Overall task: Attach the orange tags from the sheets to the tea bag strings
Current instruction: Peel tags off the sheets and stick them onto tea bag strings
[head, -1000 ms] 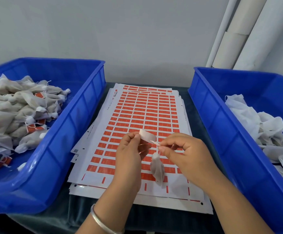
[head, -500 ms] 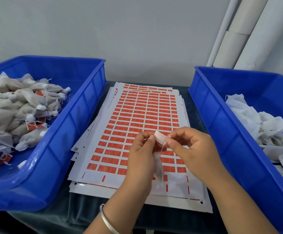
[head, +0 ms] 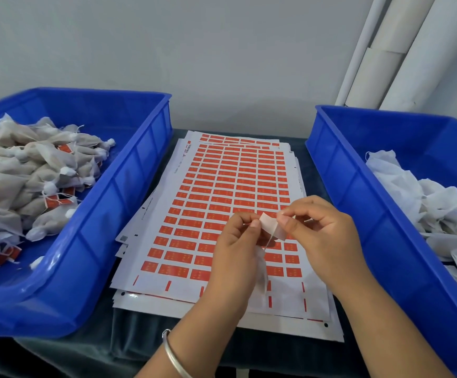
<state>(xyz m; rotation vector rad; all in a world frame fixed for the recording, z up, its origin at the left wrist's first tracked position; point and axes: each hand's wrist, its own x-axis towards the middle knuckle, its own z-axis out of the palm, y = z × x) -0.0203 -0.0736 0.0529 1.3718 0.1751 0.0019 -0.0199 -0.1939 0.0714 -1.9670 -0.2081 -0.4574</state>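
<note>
Many tagged tea bags point(head: 31, 170) already fill the left bin point(head: 129, 170) at the frame's left, while untagged bags point(head: 423, 203) wait in the right bin point(head: 339, 170) and the sheets point(head: 230, 186) at centre keep most of their orange tags. Just below centre, our left hand point(head: 235, 249) and right hand point(head: 322, 236) each have a narrow grip pinching one peeled tag point(head: 272, 226) over the string point(head: 269, 241) of a dangling bag point(head: 261, 268). We judge the job well begun, with much left.

No text can be read with certainty: the small orange rectangular tags point(head: 223, 192) on the white paper sheets point(head: 178, 291) carry pale markings too blurred to make out. A line of small dark print runs along the top sheet's left margin, also illegible, and a tiny square code mark point(head: 123, 238) sits on a lower sheet's corner
</note>
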